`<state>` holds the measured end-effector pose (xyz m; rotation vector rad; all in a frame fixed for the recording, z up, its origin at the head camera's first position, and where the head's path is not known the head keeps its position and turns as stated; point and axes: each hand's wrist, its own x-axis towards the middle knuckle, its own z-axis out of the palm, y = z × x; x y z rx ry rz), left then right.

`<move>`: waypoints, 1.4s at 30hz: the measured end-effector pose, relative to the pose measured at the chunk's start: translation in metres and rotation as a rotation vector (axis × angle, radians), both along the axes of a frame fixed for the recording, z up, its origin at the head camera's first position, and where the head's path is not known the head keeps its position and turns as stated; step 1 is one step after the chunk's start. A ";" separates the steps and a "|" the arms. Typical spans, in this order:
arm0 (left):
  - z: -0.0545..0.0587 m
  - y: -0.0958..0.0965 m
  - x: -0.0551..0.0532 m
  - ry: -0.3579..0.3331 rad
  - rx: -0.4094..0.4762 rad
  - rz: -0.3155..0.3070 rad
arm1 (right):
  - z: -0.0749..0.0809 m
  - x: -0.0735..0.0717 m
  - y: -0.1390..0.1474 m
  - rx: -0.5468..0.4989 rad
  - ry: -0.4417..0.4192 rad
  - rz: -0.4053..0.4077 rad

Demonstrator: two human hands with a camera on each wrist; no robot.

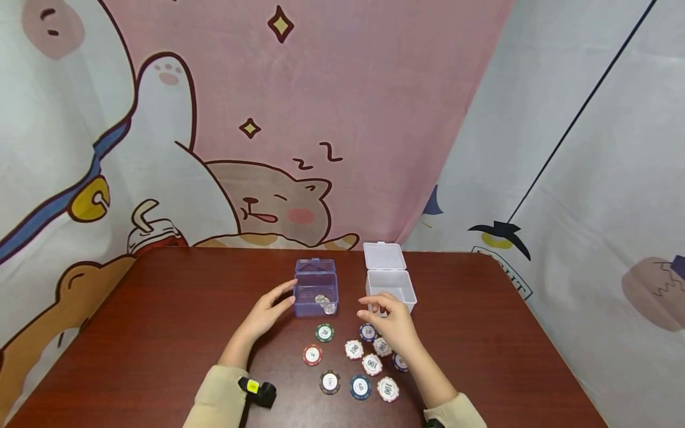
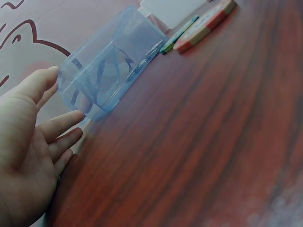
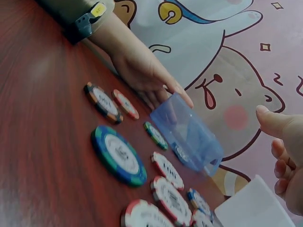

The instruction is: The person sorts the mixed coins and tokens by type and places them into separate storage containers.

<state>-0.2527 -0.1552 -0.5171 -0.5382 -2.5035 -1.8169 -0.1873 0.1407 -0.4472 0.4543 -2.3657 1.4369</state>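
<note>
A translucent blue plastic box (image 1: 316,295) stands on the table with its lid raised and several small clear, shiny pieces (image 1: 324,303) in its right side. My left hand (image 1: 267,311) is at the box's left wall, fingers loosely extended, fingertips right at the side. In the left wrist view, the thumb and fingers of that hand (image 2: 40,127) lie around the near end. My right hand (image 1: 393,321) hovers over the front of a white box (image 1: 402,284) whose lid stands raised. Its thumb and fingers (image 3: 279,120) are apart, with nothing between them.
Several poker chips lie flat in front of the boxes, including a green chip (image 1: 324,332), a red chip (image 1: 313,355), a black chip (image 1: 329,382), a blue-green chip (image 1: 360,387) and white chips (image 1: 387,389). A cartoon-printed cloth (image 1: 374,148) hangs behind the dark wooden table (image 1: 176,333).
</note>
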 end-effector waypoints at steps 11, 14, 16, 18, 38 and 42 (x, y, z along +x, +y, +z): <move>0.006 0.002 0.002 0.010 0.010 0.001 | -0.014 0.004 0.018 -0.004 0.082 -0.026; 0.019 0.004 0.010 0.009 0.012 -0.005 | -0.003 0.013 0.017 0.010 0.091 -0.019; 0.027 0.005 0.014 0.004 0.008 -0.012 | -0.001 0.016 0.018 0.017 0.072 -0.027; 0.035 0.005 0.018 0.000 -0.010 -0.019 | -0.004 0.015 0.021 0.018 0.050 -0.042; 0.036 0.006 0.019 -0.009 0.000 -0.027 | -0.060 -0.004 0.055 0.117 -0.051 -0.111; 0.036 0.006 0.019 -0.017 -0.006 -0.028 | -0.064 -0.006 0.056 0.128 -0.058 -0.117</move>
